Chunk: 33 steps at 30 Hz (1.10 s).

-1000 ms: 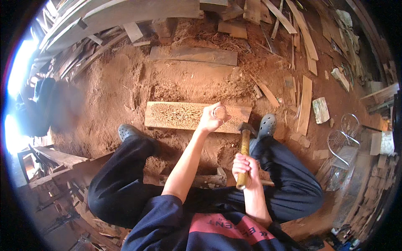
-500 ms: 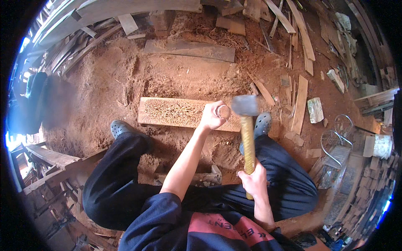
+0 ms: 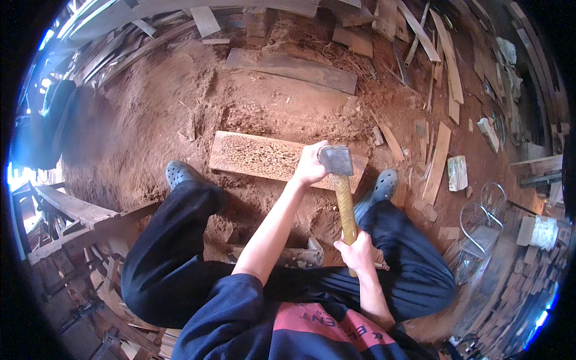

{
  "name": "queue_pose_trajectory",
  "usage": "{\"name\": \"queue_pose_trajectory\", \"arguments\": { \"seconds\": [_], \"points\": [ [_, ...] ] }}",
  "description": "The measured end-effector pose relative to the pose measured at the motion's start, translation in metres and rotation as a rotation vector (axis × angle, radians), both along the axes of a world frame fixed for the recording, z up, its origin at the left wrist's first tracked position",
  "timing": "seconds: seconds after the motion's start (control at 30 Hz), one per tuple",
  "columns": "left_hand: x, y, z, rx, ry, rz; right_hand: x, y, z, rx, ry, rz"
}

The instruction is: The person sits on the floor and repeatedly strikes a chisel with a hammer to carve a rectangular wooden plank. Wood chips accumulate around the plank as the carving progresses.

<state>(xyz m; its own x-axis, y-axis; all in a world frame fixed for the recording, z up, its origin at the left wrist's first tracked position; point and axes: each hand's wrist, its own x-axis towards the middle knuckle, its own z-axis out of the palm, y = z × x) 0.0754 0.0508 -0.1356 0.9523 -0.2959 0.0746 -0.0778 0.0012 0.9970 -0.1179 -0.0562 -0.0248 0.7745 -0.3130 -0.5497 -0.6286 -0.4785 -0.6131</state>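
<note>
My left hand [image 3: 310,163] is closed upright over the right part of a pale plank [image 3: 252,155] whose surface is densely pitted with small marks. It grips a round wooden piece, now hidden under the grey metal head of a hammer [image 3: 337,161]. My right hand [image 3: 358,255] is wrapped round the lower part of the hammer's yellow handle, low between my bent knees. The plank lies on reddish dirt between my grey clog-shod feet.
A weathered board [image 3: 282,69] lies beyond the plank. Loose slats [image 3: 437,162] and a white block [image 3: 456,173] lie to the right, near a metal wire rack [image 3: 483,225]. Timber scraps [image 3: 78,210] are heaped at the left, and more wood lines the back.
The hammer head has swung up from beside my left hand, then left and down onto the piece in it. My right hand still grips the handle.
</note>
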Motion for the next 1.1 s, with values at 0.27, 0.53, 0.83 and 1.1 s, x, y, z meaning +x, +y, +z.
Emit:
{"name": "queue_pose_trajectory", "arguments": {
  "seconds": [0.27, 0.53, 0.83, 1.1],
  "points": [
    [0.001, -0.001, 0.0, 0.064, -0.017, -0.029, -0.013, -0.024, 0.03, 0.246, -0.186, -0.063],
    [-0.001, -0.008, 0.001, 0.089, 0.022, -0.074, 0.005, -0.008, 0.103, 0.443, -0.8, -0.102],
    [0.003, -0.01, -0.01, 0.032, -0.037, -0.019, 0.009, -0.005, -0.005, -0.174, -0.051, -0.079],
    [-0.003, -0.005, -0.012, 0.138, 0.023, -0.037, 0.019, -0.005, 0.077, 0.402, -0.453, -0.436]
  ]
}}
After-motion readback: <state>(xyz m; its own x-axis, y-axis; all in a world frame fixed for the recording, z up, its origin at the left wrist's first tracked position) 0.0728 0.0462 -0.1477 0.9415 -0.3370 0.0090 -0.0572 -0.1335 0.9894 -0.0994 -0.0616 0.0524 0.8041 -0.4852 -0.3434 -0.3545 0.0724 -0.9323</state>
